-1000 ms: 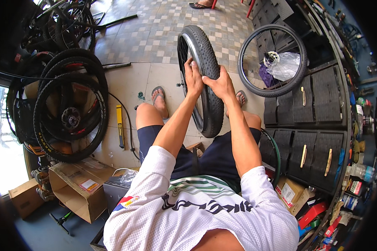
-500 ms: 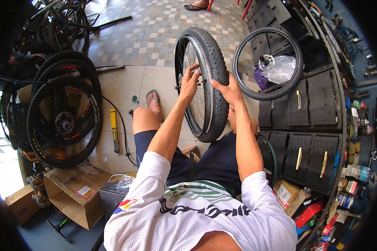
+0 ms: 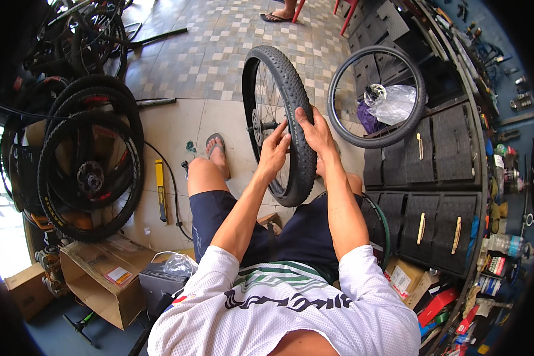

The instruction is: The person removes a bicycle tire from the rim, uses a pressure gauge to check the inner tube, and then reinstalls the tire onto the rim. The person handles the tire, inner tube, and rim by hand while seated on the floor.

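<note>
A bicycle wheel with a black knobby tyre (image 3: 305,169) stands upright between my knees, tilted a little, its spokes and hub (image 3: 256,126) facing left. My left hand (image 3: 275,151) is closed at the tyre's left sidewall, fingertips by the rim edge and thumb close to them. Against the tread, my right hand (image 3: 318,133) wraps the tyre from the right, its thumb lying up over the top. Both hands sit near each other on the side of the wheel closest to me. The fingers of my right hand are partly hidden behind the tyre.
A second wheel (image 3: 420,110) leans at the right against black drawers (image 3: 439,219), with clear plastic beside its hub. Several wheels (image 3: 133,172) are stacked at the left. On the floor lie a yellow tool (image 3: 161,190) and an open cardboard box (image 3: 95,291). Someone's sandalled foot (image 3: 277,16) rests far ahead.
The wheel has shifted slightly left and lower and has turned a little. My left hand has moved from among the spokes down to the tyre edge; my right hand has slid slightly left.
</note>
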Motion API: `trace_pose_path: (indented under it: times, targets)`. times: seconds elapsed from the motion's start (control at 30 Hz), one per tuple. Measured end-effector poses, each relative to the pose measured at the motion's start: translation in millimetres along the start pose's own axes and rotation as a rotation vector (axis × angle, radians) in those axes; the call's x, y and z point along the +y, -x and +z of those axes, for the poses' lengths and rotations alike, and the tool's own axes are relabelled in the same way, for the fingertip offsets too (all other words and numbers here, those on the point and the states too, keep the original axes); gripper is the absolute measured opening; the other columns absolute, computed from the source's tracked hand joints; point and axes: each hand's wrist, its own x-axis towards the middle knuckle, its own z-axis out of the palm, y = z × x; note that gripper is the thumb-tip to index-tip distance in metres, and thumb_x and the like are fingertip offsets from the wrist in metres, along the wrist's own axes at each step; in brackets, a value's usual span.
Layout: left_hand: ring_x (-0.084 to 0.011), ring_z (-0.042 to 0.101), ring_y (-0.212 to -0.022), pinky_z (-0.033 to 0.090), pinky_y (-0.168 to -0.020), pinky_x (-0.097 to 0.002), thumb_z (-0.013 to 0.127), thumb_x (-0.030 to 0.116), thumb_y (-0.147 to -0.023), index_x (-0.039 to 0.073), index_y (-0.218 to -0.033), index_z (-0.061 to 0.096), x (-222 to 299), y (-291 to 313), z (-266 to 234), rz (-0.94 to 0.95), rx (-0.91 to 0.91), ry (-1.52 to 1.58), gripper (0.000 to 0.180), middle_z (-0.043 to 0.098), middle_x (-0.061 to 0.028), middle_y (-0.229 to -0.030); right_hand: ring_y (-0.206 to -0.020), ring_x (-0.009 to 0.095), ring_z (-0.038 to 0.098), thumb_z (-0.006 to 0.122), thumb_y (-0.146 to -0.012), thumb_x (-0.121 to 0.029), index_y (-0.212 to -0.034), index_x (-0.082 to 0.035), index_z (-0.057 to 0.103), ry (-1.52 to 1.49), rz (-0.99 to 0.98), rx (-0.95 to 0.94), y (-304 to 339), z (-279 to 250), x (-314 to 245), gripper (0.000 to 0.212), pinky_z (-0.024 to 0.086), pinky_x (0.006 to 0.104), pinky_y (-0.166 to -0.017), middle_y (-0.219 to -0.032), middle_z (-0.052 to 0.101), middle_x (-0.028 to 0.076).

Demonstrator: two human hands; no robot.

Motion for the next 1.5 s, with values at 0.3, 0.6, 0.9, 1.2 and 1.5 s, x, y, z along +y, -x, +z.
trace_pose_path:
  times: [0.3, 0.6, 0.9, 1.2, 1.5]
  targets:
    - [-0.0164, 0.061, -0.102, 0.058, -0.077, -0.0380, 0.059, 0.016, -0.103, 0.014, -0.152, 0.039, 13.7, -19.8, 5.6, -0.026, 0.011, 0.227, 0.053, 0.062, -0.0050, -0.112, -0.106, 0.040, 0.069, 0.058, -0.094, -0.065, -0.128, 0.001, 0.059, 0.163, 0.048, 0.120, -8.8, 2.7, -14.0, 0.074, 0.052, 0.0440, -0.090, -0.113, 0.070, 0.025]
    - [-0.0202, 0.068, -0.085, 0.063, -0.073, -0.0423, 0.066, 0.013, -0.096, 0.016, -0.156, 0.028, 34.9, -58.7, -28.0, -0.160, -0.233, 0.014, 0.071, 0.066, -0.0084, -0.091, -0.113, 0.038, 0.065, 0.054, -0.095, -0.067, -0.130, 0.001, 0.059, 0.091, 0.048, 0.013, -12.5, -4.6, 1.3, 0.076, 0.049, 0.0431, -0.096, -0.118, 0.068, 0.026]
    - [-0.0435, 0.055, -0.113, 0.048, -0.100, -0.0500, 0.092, 0.036, -0.066, 0.001, -0.142, 0.037, 12.7, -111.0, -31.6, 0.323, -0.069, -0.884, 0.100, 0.041, -0.0291, -0.128, -0.094, 0.022, 0.066, 0.060, -0.095, -0.061, -0.125, 0.000, 0.062, -0.016, 0.106, -0.018, -11.5, -9.7, -8.0, 0.068, 0.051, 0.0351, -0.084, -0.105, 0.070, 0.013]
    - [-0.0379, 0.058, -0.118, 0.046, -0.103, -0.0433, 0.084, 0.011, -0.065, -0.001, -0.135, 0.051, 34.8, -119.6, -31.8, 0.221, -0.427, -0.793, 0.078, 0.057, -0.0237, -0.133, -0.093, 0.022, 0.067, 0.063, -0.094, -0.061, -0.124, 0.001, 0.064, 0.023, 0.067, -0.028, -7.7, -10.7, -11.6, 0.068, 0.051, 0.0353, -0.083, -0.101, 0.071, 0.014]
    - [-0.0357, 0.058, -0.106, 0.049, -0.094, -0.0433, 0.085, 0.009, -0.069, 0.004, -0.126, 0.059, 25.6, -63.8, -25.6, 0.481, -0.184, -0.680, 0.064, 0.060, -0.0169, -0.113, -0.096, 0.033, 0.070, 0.061, -0.092, -0.065, -0.120, 0.001, 0.066, 0.137, -0.040, 0.076, 0.9, -5.3, -15.8, 0.072, 0.052, 0.0403, -0.086, -0.102, 0.072, 0.021]
